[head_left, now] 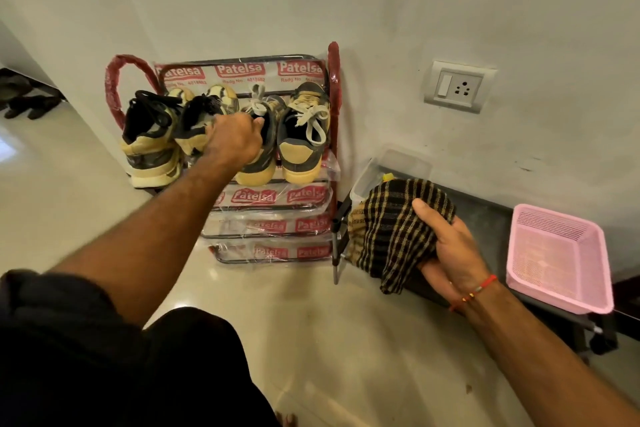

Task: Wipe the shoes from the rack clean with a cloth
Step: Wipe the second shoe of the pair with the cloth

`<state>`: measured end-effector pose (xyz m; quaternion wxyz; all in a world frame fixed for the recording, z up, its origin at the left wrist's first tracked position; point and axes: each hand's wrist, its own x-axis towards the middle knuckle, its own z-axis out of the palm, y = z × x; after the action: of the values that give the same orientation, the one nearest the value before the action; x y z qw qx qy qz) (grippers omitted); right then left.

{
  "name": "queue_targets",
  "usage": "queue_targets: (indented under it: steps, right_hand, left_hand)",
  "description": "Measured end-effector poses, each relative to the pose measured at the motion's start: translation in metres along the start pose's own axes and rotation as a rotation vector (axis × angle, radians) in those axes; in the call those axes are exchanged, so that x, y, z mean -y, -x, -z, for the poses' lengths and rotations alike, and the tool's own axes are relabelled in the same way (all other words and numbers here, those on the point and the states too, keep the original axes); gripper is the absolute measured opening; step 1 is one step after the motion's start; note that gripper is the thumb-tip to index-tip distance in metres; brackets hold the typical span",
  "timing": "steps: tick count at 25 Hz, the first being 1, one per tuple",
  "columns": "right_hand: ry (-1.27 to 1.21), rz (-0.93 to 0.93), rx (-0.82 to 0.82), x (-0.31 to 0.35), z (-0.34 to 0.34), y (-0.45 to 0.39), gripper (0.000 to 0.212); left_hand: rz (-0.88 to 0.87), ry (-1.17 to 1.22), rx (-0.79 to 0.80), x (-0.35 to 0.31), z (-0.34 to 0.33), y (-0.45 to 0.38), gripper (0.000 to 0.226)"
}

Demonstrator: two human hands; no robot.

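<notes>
A red metal shoe rack (333,87), still in printed plastic wrap, stands against the wall. Several black and tan sneakers sit on its top shelf. My left hand (232,139) reaches onto that shelf and grips the collar of the third sneaker (254,172), the one with white laces. The rightmost sneaker (302,135) stands beside it. Two sneakers with black laces (152,135) sit at the left end. My right hand (446,250) holds a bunched black and tan checked cloth (391,229) low at the right of the rack.
A pink plastic basket (557,260) sits on a dark low bench (485,204) at the right. A clear plastic container (391,166) stands behind the cloth. A wall socket (457,85) is above. More dark shoes (27,104) lie at far left on the glossy floor.
</notes>
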<state>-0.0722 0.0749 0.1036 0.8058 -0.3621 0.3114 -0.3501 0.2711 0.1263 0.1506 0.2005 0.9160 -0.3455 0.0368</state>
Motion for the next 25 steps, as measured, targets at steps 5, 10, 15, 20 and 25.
queue_targets:
  steps: [5, 10, 15, 20, 25]
  right_hand:
    - [0.025, 0.011, 0.012, -0.004, 0.003, -0.001, 0.024]
    - [0.082, -0.012, 0.041, -0.007, 0.004, -0.003, 0.024]
    - [0.103, -0.016, 0.056, -0.007, 0.006, -0.003, 0.024]
    - [0.029, 0.014, 0.038, 0.001, 0.005, 0.000, 0.022]
    - [-0.020, 0.009, 0.046, 0.000, -0.002, 0.008, 0.028]
  left_hand:
    - [0.150, 0.103, 0.193, -0.022, -0.010, -0.038, 0.055]
    - [0.195, 0.060, 0.079, -0.013, -0.046, -0.048, 0.074]
    - [0.234, 0.189, -0.072, -0.019, -0.037, -0.033, 0.043]
    - [0.304, 0.385, -0.182, -0.005, 0.014, -0.006, 0.040]
    - [0.266, 0.568, -0.179, 0.009, 0.072, 0.024, 0.023]
